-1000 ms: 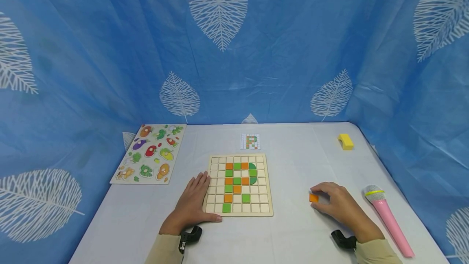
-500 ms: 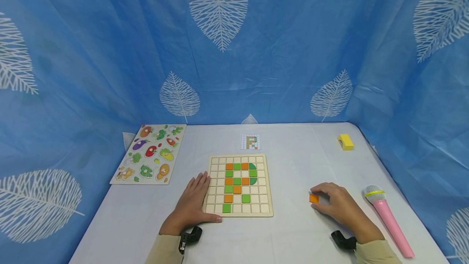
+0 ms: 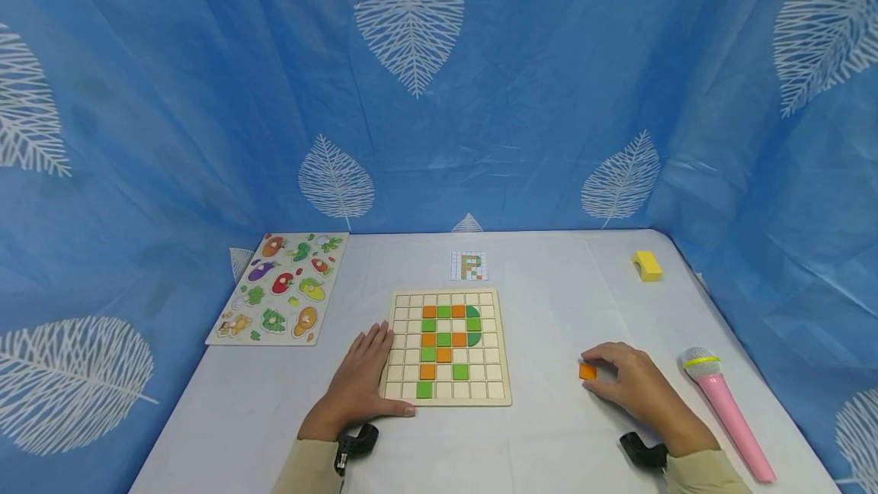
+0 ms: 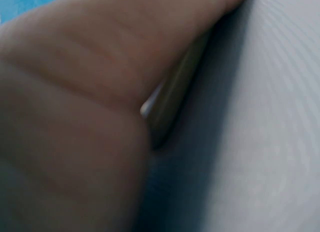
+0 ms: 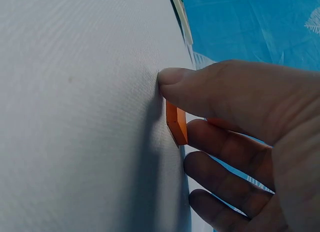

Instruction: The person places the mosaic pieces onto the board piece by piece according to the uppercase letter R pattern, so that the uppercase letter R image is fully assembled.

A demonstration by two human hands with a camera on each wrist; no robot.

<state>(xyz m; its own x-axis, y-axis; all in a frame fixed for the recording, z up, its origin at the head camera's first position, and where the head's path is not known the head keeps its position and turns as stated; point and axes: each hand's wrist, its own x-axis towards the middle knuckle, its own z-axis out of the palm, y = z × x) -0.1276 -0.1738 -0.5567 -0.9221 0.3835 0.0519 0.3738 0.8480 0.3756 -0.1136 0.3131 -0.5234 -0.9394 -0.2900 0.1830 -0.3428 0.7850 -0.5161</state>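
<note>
A wooden grid board (image 3: pixel 503 357) lies mid-table, with orange, green and dark green tiles set in its cells in a letter-like pattern. My left hand (image 3: pixel 357 383) rests flat at its lower left corner, fingers straight along the left edge and thumb along the front edge. In the left wrist view the thumb and palm hide most of the board. Right of the board, my right hand (image 3: pixel 634 381) pinches an orange square tile (image 3: pixel 587 371) between thumb and index finger. The right wrist view shows this orange tile (image 5: pixel 176 123) close against the white cloth, other fingers loosely curled.
Behind the board lies a small pattern card (image 3: pixel 469 265). A vegetable picture puzzle (image 3: pixel 281 299) is at the back left. A yellow arch block (image 3: pixel 647 265) stands at the back right, and a pink toy microphone (image 3: pixel 734 418) lies right of my right hand.
</note>
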